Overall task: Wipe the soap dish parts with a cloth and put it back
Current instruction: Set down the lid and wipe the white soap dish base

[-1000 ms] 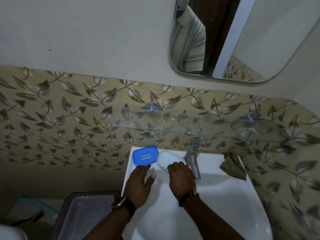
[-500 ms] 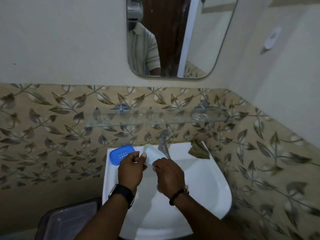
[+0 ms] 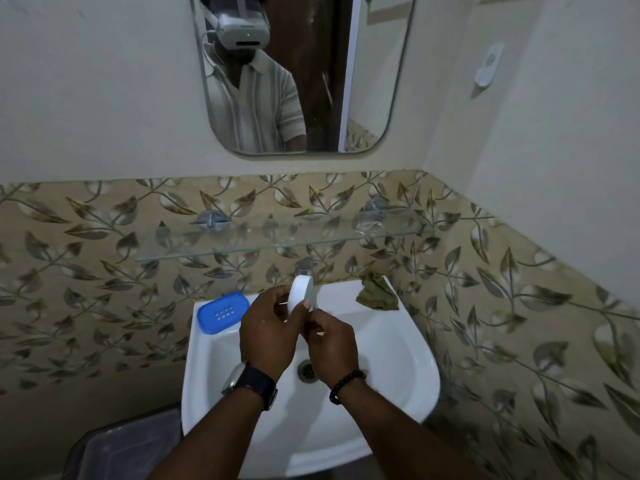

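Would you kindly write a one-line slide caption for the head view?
Both hands hold the white soap dish part above the sink; blue tray and cloth rest on its rim.

Soap dish tray (image 3: pixel 223 312) on the sink's (image 3: pixel 398 344) back-left corner, cloth (image 3: pixel 377 294) on its back-right corner, glass shelf (image 3: pixel 277 242) above, mirror (image 3: pixel 298 74) higher up.

head view | worn on head, close above | faces forward and down | sink (image 3: pixel 408 344) centred low, mirror (image 3: pixel 367 98) at top
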{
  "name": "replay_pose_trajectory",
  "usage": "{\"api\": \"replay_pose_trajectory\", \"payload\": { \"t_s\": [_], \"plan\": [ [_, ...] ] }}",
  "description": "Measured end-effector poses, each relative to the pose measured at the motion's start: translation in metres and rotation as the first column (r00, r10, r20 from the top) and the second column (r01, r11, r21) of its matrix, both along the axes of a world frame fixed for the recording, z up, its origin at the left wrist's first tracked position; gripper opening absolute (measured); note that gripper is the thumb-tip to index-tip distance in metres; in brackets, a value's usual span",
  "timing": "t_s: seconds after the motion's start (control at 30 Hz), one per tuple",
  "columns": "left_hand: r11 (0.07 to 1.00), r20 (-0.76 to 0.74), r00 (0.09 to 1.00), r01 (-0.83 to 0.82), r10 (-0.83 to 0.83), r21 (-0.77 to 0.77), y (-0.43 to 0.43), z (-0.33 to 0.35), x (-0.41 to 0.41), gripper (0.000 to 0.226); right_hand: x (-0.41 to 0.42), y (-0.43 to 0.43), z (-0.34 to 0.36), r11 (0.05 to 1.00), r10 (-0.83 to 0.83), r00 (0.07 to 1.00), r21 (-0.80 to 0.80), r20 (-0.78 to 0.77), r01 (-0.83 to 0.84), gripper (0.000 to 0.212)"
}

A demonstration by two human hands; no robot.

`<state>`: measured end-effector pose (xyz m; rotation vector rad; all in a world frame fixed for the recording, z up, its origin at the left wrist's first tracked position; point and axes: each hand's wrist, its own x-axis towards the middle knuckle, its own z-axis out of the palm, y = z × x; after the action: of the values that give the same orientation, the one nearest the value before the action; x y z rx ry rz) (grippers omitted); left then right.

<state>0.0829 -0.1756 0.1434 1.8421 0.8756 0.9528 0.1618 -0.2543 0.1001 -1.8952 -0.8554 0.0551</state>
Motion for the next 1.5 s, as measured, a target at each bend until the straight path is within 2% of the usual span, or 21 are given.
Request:
{"api": "replay_pose_trajectory", "payload": {
  "t_s": [0.2, 0.4, 0.47, 0.57, 0.63, 0.67, 0.73, 0.77, 0.87, 0.93, 1.0, 1.07, 1.13, 1.27, 1.33, 1.4, 1.5],
  "plan": [
    [0.988, -0.018, 1.0, 0.017, -0.015, 0.154, -0.011, 0.001, 0.016, 0.036, 0.01, -0.006, 0.001, 0.999, 0.03, 0.998, 0.034, -0.062, -0.028, 0.013],
    [0.982, -0.035, 0.999, 0.015, -0.008, 0.187, -0.018, 0.0, 0.027, 0.038, 0.018, -0.011, -0.005, 0.994, 0.058, 0.984, 0.102, -0.17, -0.041, 0.017],
    [0.981, -0.041, 0.999, 0.011, -0.003, 0.191, -0.019, -0.001, 0.029, 0.038, 0.023, -0.013, -0.006, 0.994, 0.075, 0.987, 0.094, -0.144, -0.062, 0.02],
    [0.985, -0.032, 0.999, -0.011, 0.016, 0.171, -0.018, -0.002, 0.03, 0.036, 0.033, -0.016, -0.005, 0.994, 0.107, 0.994, 0.037, 0.01, -0.107, 0.015],
    [0.996, -0.019, 0.999, -0.031, 0.032, 0.078, -0.014, -0.007, 0.029, 0.029, 0.042, -0.018, -0.007, 0.989, 0.144, 0.96, -0.052, 0.239, -0.136, 0.013],
    [0.999, -0.013, 0.999, -0.032, 0.032, -0.015, -0.012, -0.01, 0.028, 0.024, 0.047, -0.02, -0.008, 0.979, 0.187, 0.91, -0.144, 0.371, -0.142, 0.018],
    [0.96, 0.041, 0.999, 0.0, 0.012, -0.28, -0.004, -0.019, 0.027, 0.013, 0.056, -0.025, -0.012, 0.938, 0.293, 0.79, -0.322, 0.539, -0.129, 0.038],
    [0.914, 0.09, 0.996, 0.033, 0.004, -0.405, -0.001, -0.023, 0.026, 0.011, 0.061, -0.027, -0.014, 0.92, 0.339, 0.74, -0.37, 0.58, -0.131, 0.04],
    [0.769, 0.228, 0.973, 0.133, 0.018, -0.626, 0.004, -0.034, 0.021, 0.012, 0.074, -0.035, -0.021, 0.915, 0.385, 0.632, -0.367, 0.673, -0.167, 0.035],
    [0.706, 0.298, 0.953, 0.175, 0.054, -0.686, 0.004, -0.038, 0.02, 0.014, 0.086, -0.037, -0.023, 0.947, 0.313, 0.605, -0.289, 0.732, -0.14, 0.036],
    [0.682, 0.347, 0.934, 0.197, 0.089, -0.704, 0.004, -0.042, 0.02, 0.017, 0.105, -0.038, -0.022, 0.985, 0.157, 0.62, -0.167, 0.768, -0.041, 0.043],
    [0.669, 0.367, 0.923, 0.201, 0.115, -0.715, 0.005, -0.047, 0.022, 0.023, 0.132, -0.037, -0.018, 0.987, 0.042, 0.658, -0.133, 0.752, 0.089, 0.057],
    [0.657, 0.382, 0.915, 0.211, 0.127, -0.724, 0.005, -0.051, 0.024, 0.026, 0.166, -0.034, -0.018, 0.955, 0.058, 0.683, -0.239, 0.728, 0.173, 0.066],
    [0.644, 0.4, 0.908, 0.234, 0.122, -0.728, 0.0, -0.054, 0.029, 0.024, 0.224, -0.023, -0.034, 0.849, 0.15, 0.82, -0.497, 0.552, 0.179, 0.095],
    [0.646, 0.402, 0.908, 0.239, 0.114, -0.724, -0.003, -0.056, 0.029, 0.025, 0.245, -0.018, -0.049, 0.811, 0.17, 0.839, -0.557, 0.518, 0.179, 0.095],
    [0.647, 0.391, 0.914, 0.233, 0.109, -0.726, -0.006, -0.058, 0.029, 0.03, 0.261, -0.015, -0.061, 0.799, 0.178, 0.853, -0.577, 0.492, 0.166, 0.089],
    [0.631, 0.37, 0.922, 0.22, 0.116, -0.744, -0.008, -0.062, 0.025, 0.033, 0.276, -0.008, -0.08, 0.719, 0.206, 0.893, -0.681, 0.399, 0.138, 0.076]
  ]
}}
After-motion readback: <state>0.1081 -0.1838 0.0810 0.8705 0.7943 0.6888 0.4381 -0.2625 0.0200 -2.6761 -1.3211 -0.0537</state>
